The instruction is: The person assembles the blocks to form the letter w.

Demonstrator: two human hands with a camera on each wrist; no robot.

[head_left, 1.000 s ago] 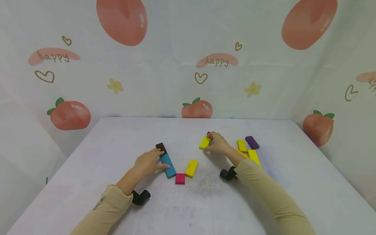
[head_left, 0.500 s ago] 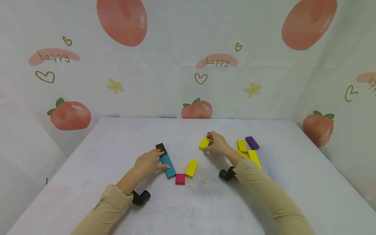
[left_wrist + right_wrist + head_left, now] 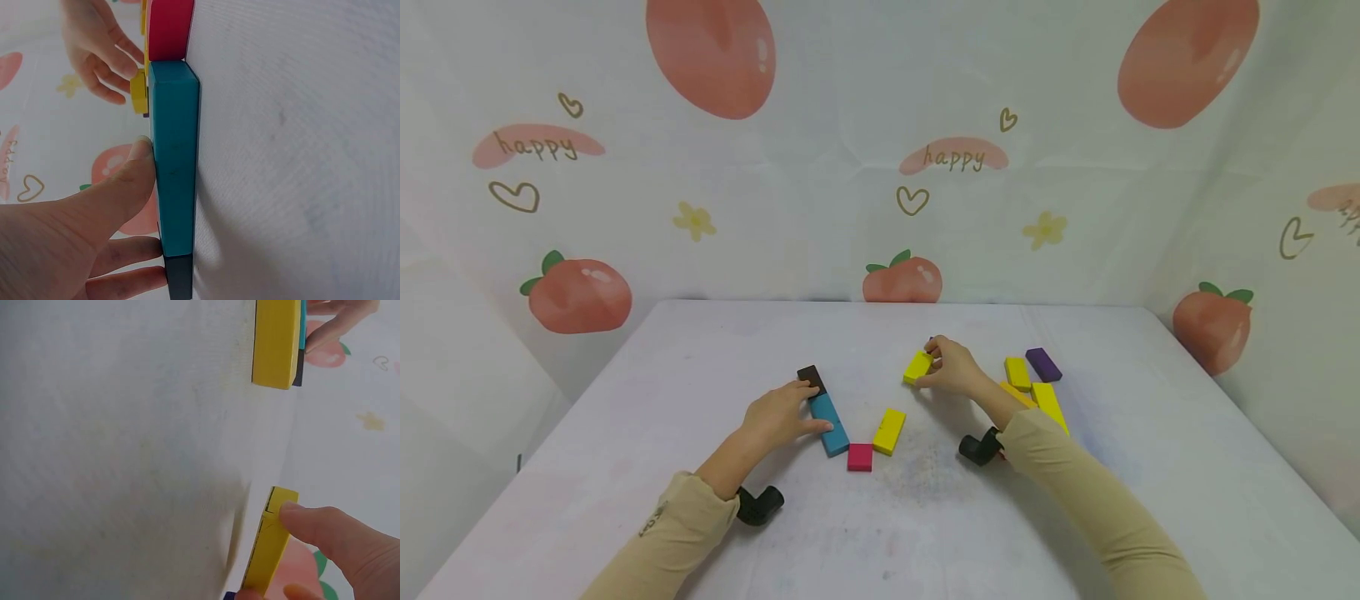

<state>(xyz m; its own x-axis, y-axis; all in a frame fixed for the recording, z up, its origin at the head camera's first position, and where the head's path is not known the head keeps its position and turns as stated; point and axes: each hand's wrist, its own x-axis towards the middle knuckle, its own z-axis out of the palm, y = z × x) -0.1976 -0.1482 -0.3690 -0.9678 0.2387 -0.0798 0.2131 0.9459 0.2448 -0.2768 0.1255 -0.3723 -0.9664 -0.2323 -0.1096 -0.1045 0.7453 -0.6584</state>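
My left hand (image 3: 778, 414) lies on a row of flat blocks. Its thumb touches the blue block (image 3: 831, 423), and its fingertips touch the dark brown block (image 3: 809, 377) at the far end. In the head view my right hand (image 3: 952, 367) pinches a yellow block (image 3: 917, 367) lengthwise, thumb at the near end and fingers at the far end. The right wrist view has a gap and shadow beside that yellow block (image 3: 269, 547), so it seems slightly raised. A purple block (image 3: 230, 595) peeks out by the fingertips, mostly hidden.
A pink-red square block (image 3: 860, 457) adjoins the blue block's near end, with another yellow block (image 3: 890, 431) at its right. Farther right lie a purple block (image 3: 1043, 364) and several yellow blocks (image 3: 1049, 407), partly behind the right sleeve. Black wrist devices (image 3: 762, 505) hang near both forearms.
Over the last half second my right hand has shifted slightly left with the yellow block, covering more of the purple one. My left hand and the block row have not moved.
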